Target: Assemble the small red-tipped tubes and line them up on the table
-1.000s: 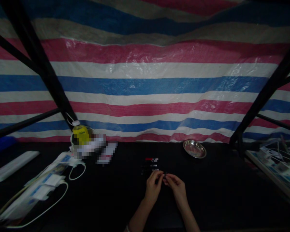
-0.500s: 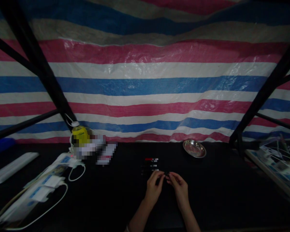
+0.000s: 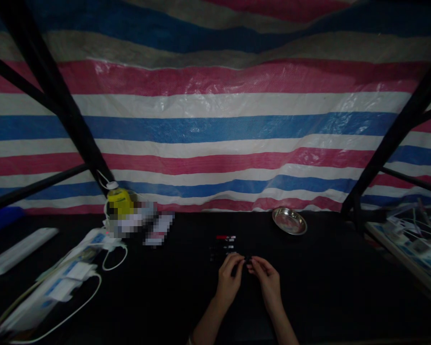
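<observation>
My left hand (image 3: 231,278) and my right hand (image 3: 267,278) meet over the black tabletop, fingertips pinched on the two ends of a small dark piece (image 3: 247,260). Its kind is too dark and small to make out. Just beyond my left hand lie several slim tube-like items in a row, dark with shiny silver ends. The farthest is a red tube with a silver end (image 3: 225,237); nearer is a black one with a silver end (image 3: 228,247). My left fingers partly cover the nearest of the row.
A round metal dish (image 3: 289,221) stands at the back right. On the left are a white power strip (image 3: 53,287) with plugs and cables, a bottle of yellow liquid (image 3: 119,202) and a long white bar (image 3: 21,251). Black frame posts (image 3: 371,170) flank a striped plastic sheet (image 3: 215,129).
Both hands hold nearly the same pose around the small dark piece. The whole view has shifted very slightly; nothing else has visibly moved.
</observation>
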`<state>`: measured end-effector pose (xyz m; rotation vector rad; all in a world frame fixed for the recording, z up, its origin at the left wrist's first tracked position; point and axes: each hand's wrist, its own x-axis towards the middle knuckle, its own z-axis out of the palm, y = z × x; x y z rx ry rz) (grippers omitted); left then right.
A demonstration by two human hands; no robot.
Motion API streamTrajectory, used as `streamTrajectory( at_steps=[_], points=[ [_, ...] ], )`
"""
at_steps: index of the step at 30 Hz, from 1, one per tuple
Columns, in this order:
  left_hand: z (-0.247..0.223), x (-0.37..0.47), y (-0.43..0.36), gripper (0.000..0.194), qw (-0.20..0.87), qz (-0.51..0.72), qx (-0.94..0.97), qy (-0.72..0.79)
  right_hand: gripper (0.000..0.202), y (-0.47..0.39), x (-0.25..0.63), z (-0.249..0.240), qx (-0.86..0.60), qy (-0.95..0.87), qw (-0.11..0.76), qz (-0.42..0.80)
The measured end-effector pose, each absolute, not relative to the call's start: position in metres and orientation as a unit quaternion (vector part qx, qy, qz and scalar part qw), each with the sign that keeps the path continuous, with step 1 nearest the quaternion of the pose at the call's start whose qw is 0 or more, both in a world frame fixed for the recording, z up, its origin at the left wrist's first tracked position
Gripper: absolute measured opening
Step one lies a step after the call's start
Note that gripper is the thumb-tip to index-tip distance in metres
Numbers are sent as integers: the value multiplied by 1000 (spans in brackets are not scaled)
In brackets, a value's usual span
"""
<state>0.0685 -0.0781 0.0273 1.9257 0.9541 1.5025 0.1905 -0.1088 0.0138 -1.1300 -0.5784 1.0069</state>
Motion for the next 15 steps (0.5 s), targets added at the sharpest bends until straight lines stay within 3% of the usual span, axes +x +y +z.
streamTrajectory(
  at_steps=[15],
  points=[
    [27, 70, -77, 17, 300, 498, 746, 325, 38, -109, 187, 18, -493, -264, 697, 449]
  ],
)
